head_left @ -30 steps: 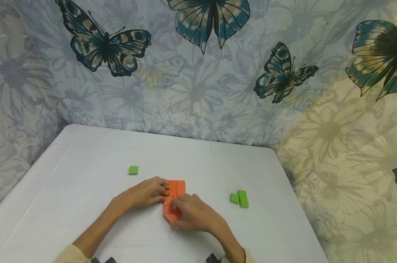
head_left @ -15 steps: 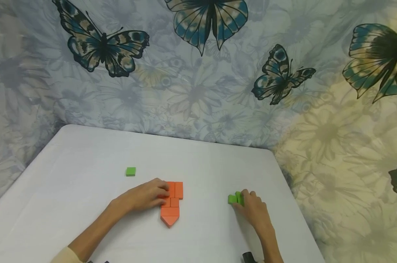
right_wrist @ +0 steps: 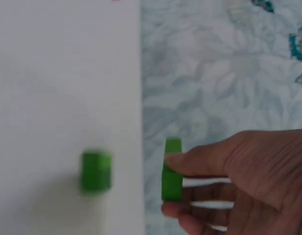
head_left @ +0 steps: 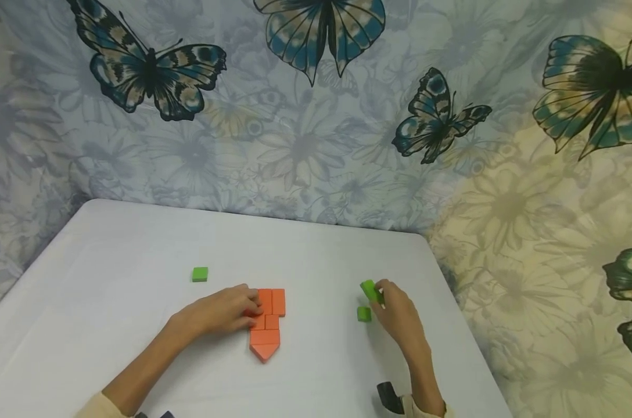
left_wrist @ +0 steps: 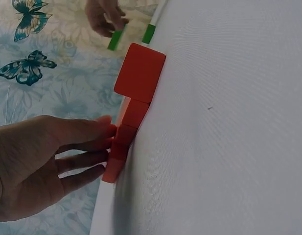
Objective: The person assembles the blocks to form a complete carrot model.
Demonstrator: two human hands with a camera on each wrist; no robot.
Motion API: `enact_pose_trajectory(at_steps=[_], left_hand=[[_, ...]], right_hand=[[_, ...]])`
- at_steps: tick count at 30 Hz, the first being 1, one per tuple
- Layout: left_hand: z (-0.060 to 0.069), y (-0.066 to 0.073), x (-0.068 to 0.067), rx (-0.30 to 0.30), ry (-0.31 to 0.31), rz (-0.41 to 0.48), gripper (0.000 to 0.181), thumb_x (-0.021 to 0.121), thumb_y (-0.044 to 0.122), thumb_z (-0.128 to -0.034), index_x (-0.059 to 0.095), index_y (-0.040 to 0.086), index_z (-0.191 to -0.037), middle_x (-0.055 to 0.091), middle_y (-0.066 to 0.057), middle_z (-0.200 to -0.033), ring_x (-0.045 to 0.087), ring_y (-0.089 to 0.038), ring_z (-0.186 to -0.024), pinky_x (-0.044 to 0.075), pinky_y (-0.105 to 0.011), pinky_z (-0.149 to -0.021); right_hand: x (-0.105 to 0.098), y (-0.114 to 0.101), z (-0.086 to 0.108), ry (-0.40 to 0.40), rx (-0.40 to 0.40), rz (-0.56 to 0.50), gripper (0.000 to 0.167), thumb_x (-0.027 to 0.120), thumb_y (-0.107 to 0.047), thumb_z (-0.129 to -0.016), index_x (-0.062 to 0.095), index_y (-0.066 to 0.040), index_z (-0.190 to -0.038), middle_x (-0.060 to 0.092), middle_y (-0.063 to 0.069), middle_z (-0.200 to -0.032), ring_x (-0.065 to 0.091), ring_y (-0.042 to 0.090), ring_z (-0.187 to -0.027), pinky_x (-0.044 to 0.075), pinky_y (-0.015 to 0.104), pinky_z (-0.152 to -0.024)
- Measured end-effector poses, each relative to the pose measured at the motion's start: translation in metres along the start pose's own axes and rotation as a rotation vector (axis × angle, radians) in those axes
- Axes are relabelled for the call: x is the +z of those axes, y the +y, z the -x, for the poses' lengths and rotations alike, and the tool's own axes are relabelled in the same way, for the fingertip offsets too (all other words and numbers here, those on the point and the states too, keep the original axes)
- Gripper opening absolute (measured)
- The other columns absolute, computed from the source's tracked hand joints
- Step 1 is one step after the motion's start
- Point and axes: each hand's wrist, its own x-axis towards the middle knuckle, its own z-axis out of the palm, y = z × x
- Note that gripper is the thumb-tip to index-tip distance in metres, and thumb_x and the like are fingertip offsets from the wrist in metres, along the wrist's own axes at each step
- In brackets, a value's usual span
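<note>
Orange blocks (head_left: pixel 265 337) lie fitted together on the white table, with a pointed one at the near end. My left hand (head_left: pixel 219 312) touches their left side; in the left wrist view its fairly straight fingertips (left_wrist: pixel 105 128) rest against the row of orange blocks (left_wrist: pixel 141 73). Over to the right, my right hand (head_left: pixel 397 313) pinches a long green block (head_left: pixel 370 290) between thumb and fingers. The right wrist view has this green block (right_wrist: pixel 172 169) held off the table. Just below it, a small green block (head_left: pixel 364 314) lies on the table.
A green square block (head_left: pixel 200 274) lies at the back left of the white table (head_left: pixel 138 244). Behind the table's far edge rises a wall (head_left: pixel 305 145) with flowers and butterflies.
My right hand has left the orange blocks, moved right, and picked up the long green block from beside the small one. My left hand has stayed at the orange blocks.
</note>
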Motion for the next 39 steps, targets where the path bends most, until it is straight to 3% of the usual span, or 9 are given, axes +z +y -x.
enact_pose_trajectory(at_steps=[4,9,14,18,22,26,32,39], left_hand=[[0.002,-0.001,-0.003,-0.012,-0.011,0.006,0.029,0.079,0.018,-0.0935,0.079,0.01,-0.121,0.069,0.005,-0.11,0.063,-0.014,-0.104,0.059,-0.028,-0.092],[0.0,0.0,-0.003,-0.005,-0.021,0.009,0.03,0.079,0.016,-0.0933,0.079,0.009,-0.122,0.071,0.003,-0.113,0.065,-0.016,-0.107,0.059,-0.031,-0.095],[-0.002,0.001,-0.003,-0.006,-0.042,0.013,0.03,0.078,0.016,-0.0937,0.078,0.008,-0.122,0.073,-0.002,-0.118,0.066,-0.019,-0.112,0.059,-0.034,-0.099],[-0.002,0.002,-0.006,-0.03,-0.047,0.011,0.03,0.078,0.016,-0.0935,0.078,0.008,-0.122,0.074,-0.003,-0.12,0.067,-0.021,-0.114,0.059,-0.036,-0.102],[-0.001,0.002,-0.007,-0.021,-0.044,0.002,0.029,0.078,0.016,-0.0933,0.078,0.007,-0.122,0.073,-0.004,-0.119,0.067,-0.021,-0.113,0.059,-0.036,-0.102],[0.0,0.001,-0.008,-0.005,-0.037,-0.016,0.029,0.079,0.016,-0.0927,0.079,0.008,-0.121,0.073,-0.004,-0.118,0.067,-0.021,-0.112,0.059,-0.036,-0.101],[0.0,0.0,-0.006,-0.016,-0.038,-0.013,0.03,0.078,0.016,-0.093,0.079,0.009,-0.122,0.073,-0.002,-0.119,0.066,-0.02,-0.114,0.058,-0.037,-0.103],[0.0,0.0,-0.004,-0.022,-0.04,-0.013,0.03,0.078,0.017,-0.0935,0.078,0.009,-0.122,0.073,-0.002,-0.121,0.066,-0.021,-0.116,0.058,-0.038,-0.104]], right_hand=[[0.001,-0.046,-0.027,-0.025,-0.179,-0.081,0.037,0.081,-0.003,-0.088,0.068,0.001,-0.122,0.074,0.014,-0.11,0.071,0.026,-0.097,0.062,0.04,-0.082],[0.02,-0.103,-0.06,-0.106,-0.419,-0.082,0.031,0.081,-0.006,-0.089,0.071,-0.003,-0.118,0.074,0.009,-0.112,0.071,0.02,-0.096,0.063,0.034,-0.083],[0.051,-0.133,-0.084,-0.245,-0.509,-0.062,0.031,0.079,-0.007,-0.092,0.071,-0.002,-0.121,0.074,0.01,-0.115,0.071,0.021,-0.099,0.062,0.034,-0.087],[0.074,-0.142,-0.098,-0.372,-0.496,-0.033,0.034,0.078,-0.007,-0.093,0.071,-0.001,-0.126,0.073,0.01,-0.122,0.071,0.022,-0.109,0.061,0.034,-0.096],[0.086,-0.143,-0.103,-0.486,-0.501,-0.016,0.031,0.072,-0.008,-0.098,0.072,-0.002,-0.128,0.072,0.01,-0.12,0.068,0.02,-0.106,0.06,0.03,-0.095],[0.089,-0.145,-0.105,-0.493,-0.548,0.007,0.03,0.065,-0.006,-0.102,0.072,-0.009,-0.131,0.069,0.009,-0.113,0.062,0.016,-0.092,0.056,0.024,-0.084],[0.092,-0.147,-0.104,-0.521,-0.66,0.074,0.047,0.063,0.003,-0.099,0.073,-0.029,-0.132,0.068,0.001,-0.108,0.054,0.011,-0.086,0.048,0.017,-0.075],[0.091,-0.143,-0.1,-0.543,-0.682,0.031,0.049,0.061,0.01,-0.097,0.075,-0.023,-0.131,0.07,0.003,-0.116,0.062,0.018,-0.1,0.051,0.02,-0.086]])
